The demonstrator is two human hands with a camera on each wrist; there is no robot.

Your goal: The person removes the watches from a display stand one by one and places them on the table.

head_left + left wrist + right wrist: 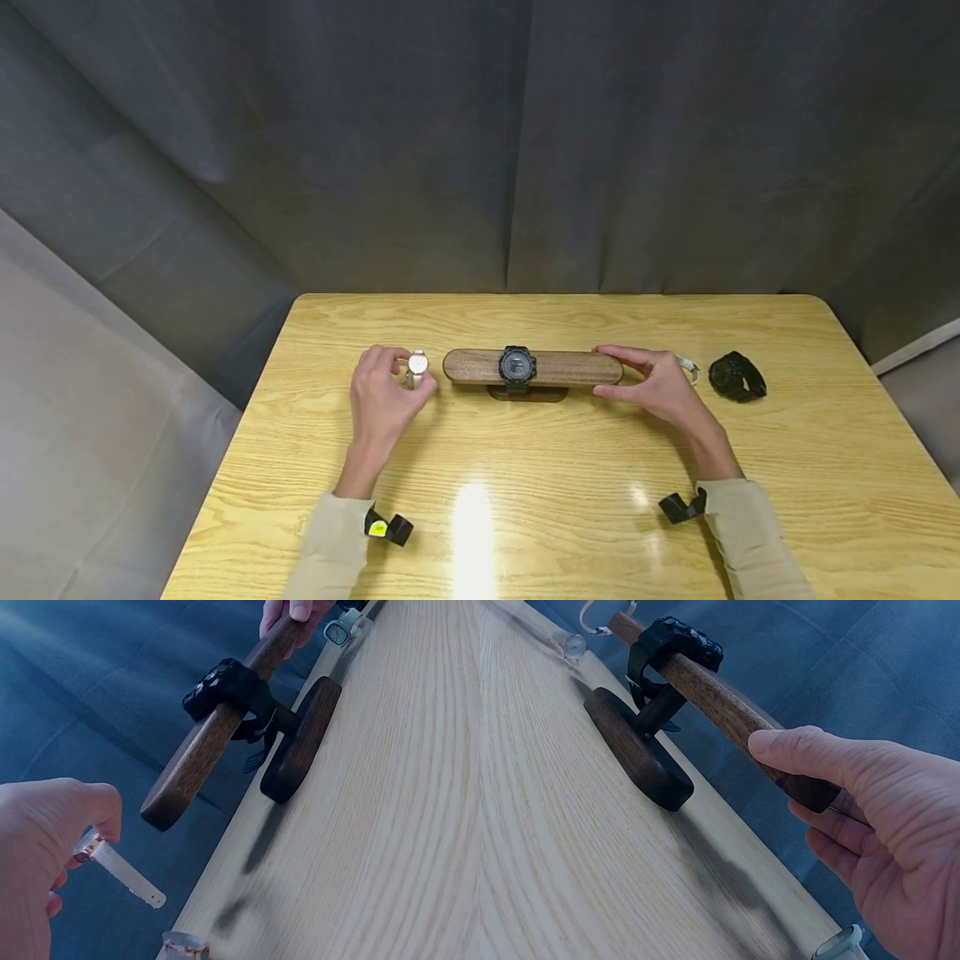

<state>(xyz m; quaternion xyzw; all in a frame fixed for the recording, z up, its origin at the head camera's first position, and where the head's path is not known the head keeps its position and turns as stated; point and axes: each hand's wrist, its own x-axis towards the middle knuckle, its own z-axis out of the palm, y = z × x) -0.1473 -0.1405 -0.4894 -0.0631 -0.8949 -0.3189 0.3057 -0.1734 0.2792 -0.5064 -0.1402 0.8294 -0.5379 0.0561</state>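
My left hand (378, 392) pinches a wristwatch (417, 363) with a white strap and pale round dial, just off the left end of a wooden watch stand (472, 367). In the left wrist view its white strap (129, 876) hangs loose and undone below my fingers. My right hand (656, 387) grips the stand's right end, thumb in front and fingers behind. A chunky black digital watch (517, 364) is wrapped around the stand's bar, left of its middle. Under the bar, the short post and dark oval base (637, 754) stand on the table.
Below my left hand another watch (185, 946) rests on the table. Beside my right hand lies a pale green watch (838, 943); farther right is a black watch (737, 377). The wood-grain table (562, 483) ends at a dark curtain (405, 167).
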